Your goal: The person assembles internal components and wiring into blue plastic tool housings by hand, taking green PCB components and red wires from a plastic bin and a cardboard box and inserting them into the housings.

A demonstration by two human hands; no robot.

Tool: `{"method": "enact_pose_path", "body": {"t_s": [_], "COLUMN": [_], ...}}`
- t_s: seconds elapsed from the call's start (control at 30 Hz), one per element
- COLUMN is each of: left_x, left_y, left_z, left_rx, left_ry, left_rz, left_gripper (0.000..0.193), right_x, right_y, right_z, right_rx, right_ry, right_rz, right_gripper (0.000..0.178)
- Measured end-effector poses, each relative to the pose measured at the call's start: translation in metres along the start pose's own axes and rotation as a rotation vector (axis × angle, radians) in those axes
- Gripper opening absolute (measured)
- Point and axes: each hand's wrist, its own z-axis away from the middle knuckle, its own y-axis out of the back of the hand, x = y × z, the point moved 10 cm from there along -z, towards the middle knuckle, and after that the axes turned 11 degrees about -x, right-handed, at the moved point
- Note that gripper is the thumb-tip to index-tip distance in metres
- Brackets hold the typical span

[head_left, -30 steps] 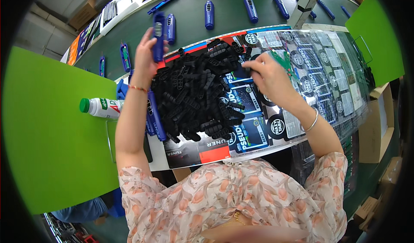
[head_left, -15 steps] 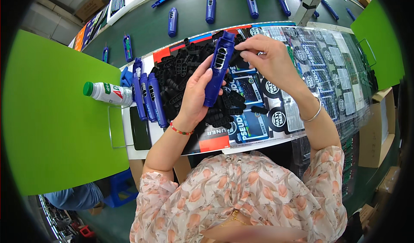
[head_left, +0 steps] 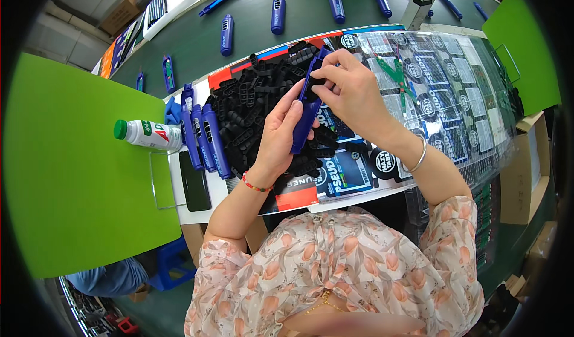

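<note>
My left hand (head_left: 280,128) grips a long blue plastic casing (head_left: 306,120), tilted so that its hollow side partly shows. At the casing's upper half, my right hand (head_left: 350,89) has thumb and forefinger pinched together. A small dark part shows at those fingertips against the casing, mostly hidden by the fingers. Beneath and left of both hands spreads a heap of black slotted plastic parts (head_left: 242,107). Several more blue casings (head_left: 215,140) lie side by side left of the heap.
A white bottle with a green cap (head_left: 149,132) lies by the left green panel (head_left: 84,169). A dark phone (head_left: 195,184) rests nearby. Blue casings (head_left: 278,14) line the back of the table. Green circuit boards (head_left: 394,74) lie on printed sheets at right. A metal post (head_left: 423,5) stands behind.
My right hand has come left and down onto the casing. The casing has been turned from its slotted face toward its hollow side. Green circuit boards at right have come into view.
</note>
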Motion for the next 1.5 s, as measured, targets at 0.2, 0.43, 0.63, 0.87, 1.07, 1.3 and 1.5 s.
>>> {"method": "enact_pose_path", "body": {"t_s": [0.2, 0.43, 0.63, 0.87, 1.07, 1.3, 1.5], "left_x": [-0.001, -0.003, 0.005, -0.003, 0.002, 0.005, 0.008], "left_y": [-0.001, 0.002, -0.002, -0.003, 0.014, 0.010, 0.006], "left_z": [0.000, 0.001, -0.001, -0.002, -0.006, -0.007, -0.006], "left_rx": [-0.002, -0.032, -0.056, -0.100, -0.013, 0.016, -0.059], "left_ry": [0.005, 0.013, -0.010, -0.007, -0.047, -0.060, -0.102], "left_rz": [-0.036, -0.033, 0.148, 0.261, 0.276, 0.219, 0.271], "left_gripper": [0.046, 0.047, 0.049, 0.052, 0.050, 0.051, 0.046], "right_x": [-0.003, -0.010, 0.078, 0.159, 0.067, 0.032, 0.029], "right_y": [0.003, -0.006, 0.067, 0.068, 0.116, 0.029, -0.005], "right_z": [0.002, 0.009, 0.004, 0.018, -0.007, 0.002, 0.006], "right_rx": [0.045, 0.021, 0.156, -0.199, 0.193, 0.016, -0.045], "right_ry": [-0.071, 0.037, -0.245, -0.496, -0.312, -0.288, -0.337], "right_rz": [0.178, 0.303, 0.347, 0.794, 0.020, -0.688, -0.751], "right_gripper": [0.009, 0.004, 0.011, 0.030, 0.032, 0.034, 0.031]}}
